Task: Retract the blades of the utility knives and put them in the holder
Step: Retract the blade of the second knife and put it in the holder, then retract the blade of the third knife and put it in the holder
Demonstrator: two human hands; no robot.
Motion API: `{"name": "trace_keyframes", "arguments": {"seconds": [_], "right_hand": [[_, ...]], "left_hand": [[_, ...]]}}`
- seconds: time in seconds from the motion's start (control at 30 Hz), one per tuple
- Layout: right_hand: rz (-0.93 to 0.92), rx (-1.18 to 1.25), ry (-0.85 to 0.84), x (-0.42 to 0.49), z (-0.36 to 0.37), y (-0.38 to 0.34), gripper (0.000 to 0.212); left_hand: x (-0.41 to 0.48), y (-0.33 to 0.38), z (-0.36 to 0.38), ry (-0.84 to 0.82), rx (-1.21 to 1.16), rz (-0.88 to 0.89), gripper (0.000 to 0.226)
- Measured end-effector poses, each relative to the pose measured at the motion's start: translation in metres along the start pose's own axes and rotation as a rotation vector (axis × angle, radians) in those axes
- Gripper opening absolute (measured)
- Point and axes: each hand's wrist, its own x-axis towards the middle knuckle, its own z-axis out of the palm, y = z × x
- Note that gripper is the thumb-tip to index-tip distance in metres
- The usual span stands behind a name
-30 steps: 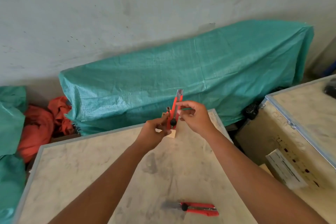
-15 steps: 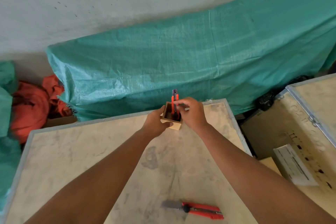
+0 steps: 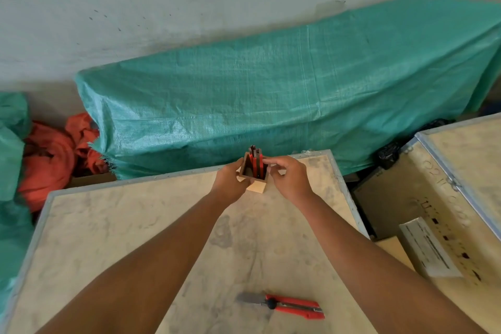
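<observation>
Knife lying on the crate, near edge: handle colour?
Red handle with a black slider knob on the knife; its grey blade is out. Head view, the only one.

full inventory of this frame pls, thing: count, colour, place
holder: 1, light wood, far edge of near crate
knives in holder: at least 2, red-black, upright
loose knife: 1, red, blade out, near edge of near crate
near crate: 1, pale wood, metal trim, centre
right crate: 1, pale wood, right
tarp: green, against the wall
cloth: orange, left floor
left hand: gripping holder
right hand: beside holder, fingers at its rim
</observation>
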Motion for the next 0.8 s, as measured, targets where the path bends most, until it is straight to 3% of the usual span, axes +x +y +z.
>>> {"name": "trace_keyframes", "arguments": {"seconds": [0.17,0.4,0.6,0.8], "right_hand": [[0.063,-0.034,-0.106,-0.048,-0.018,0.003,0.029],[0.165,-0.037,-0.408,-0.127,-0.028,0.015,0.027],[0.132,-0.172,-0.715,-0.172,-0.016,0.038,0.026],[0.016,-0.36,-1.032,-0.185,0.002,0.044,0.034]], "left_hand": [[-0.048,0.004,0.003,0.09,-0.002,-0.003,0.066],[-0.153,-0.023,0.045,0.134,-0.071,-0.159,0.063],[-0.247,-0.068,0.129,0.21,-0.281,-0.404,0.057],[-0.288,-0.066,0.217,0.282,-0.458,-0.562,0.065]]}}
